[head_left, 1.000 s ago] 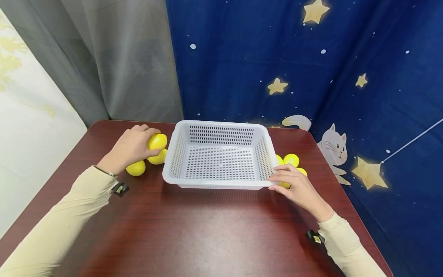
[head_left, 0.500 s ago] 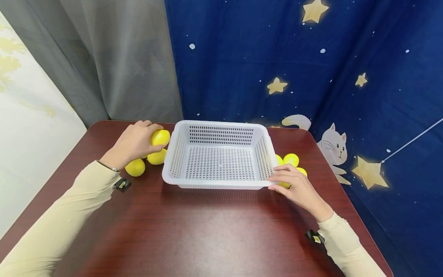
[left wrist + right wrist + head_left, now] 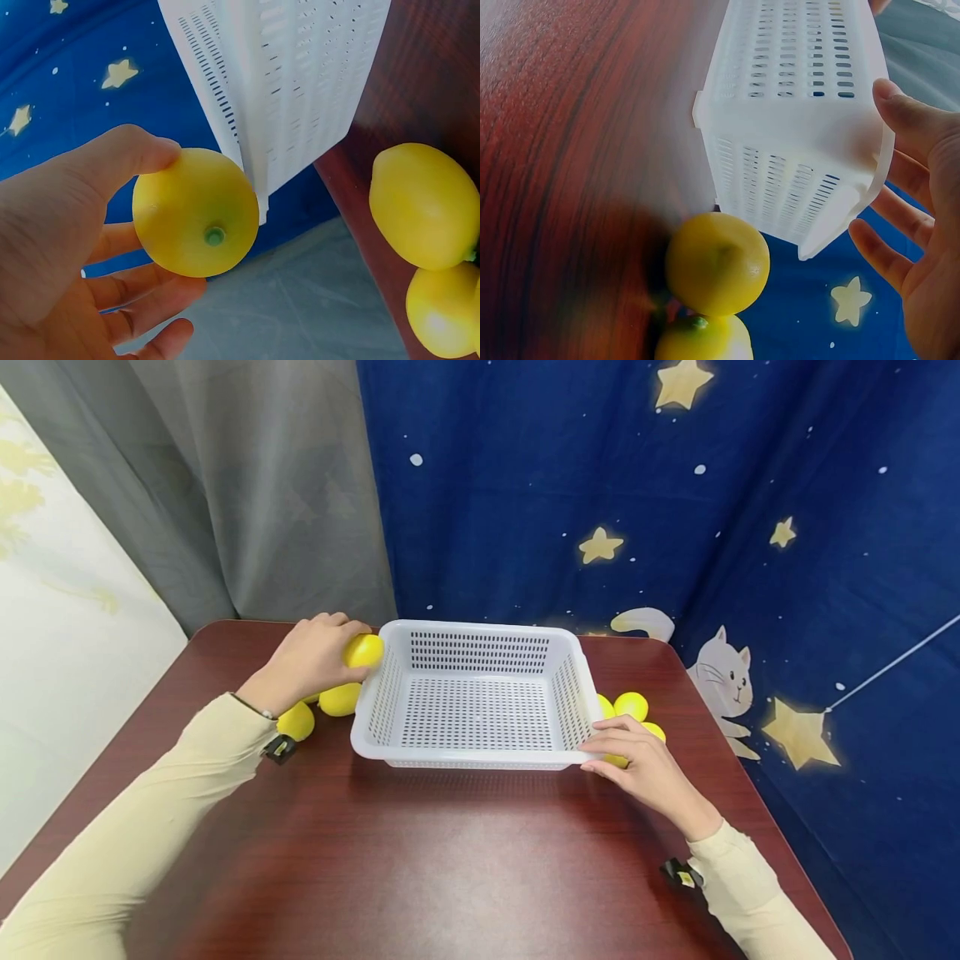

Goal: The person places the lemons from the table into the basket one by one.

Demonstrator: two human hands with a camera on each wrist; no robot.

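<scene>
A yellow lemon (image 3: pixel 195 214) with a green stem end is held between the thumb and fingers of my left hand (image 3: pixel 311 656). It is raised, overlapping the left rim of the white plastic basket (image 3: pixel 480 757) in the head view. The basket has slotted walls and nothing inside it. My right hand (image 3: pixel 637 760) holds the basket's near right corner, its thumb (image 3: pixel 889 90) at the rim and its fingers along the right side. Under my left hand, more lemons (image 3: pixel 340 700) lie on the table beside the basket.
Several lemons (image 3: pixel 632 706) lie right of the basket, some partly hidden by my right hand. The dark red wooden table (image 3: pixel 465 860) ends at the back near a grey curtain (image 3: pixel 292 493) and a blue star-patterned curtain (image 3: pixel 517 485).
My left hand has moved right and slightly up with the lemon, from above the left lemons to the basket's left rim. The right hand and basket have stayed in place.
</scene>
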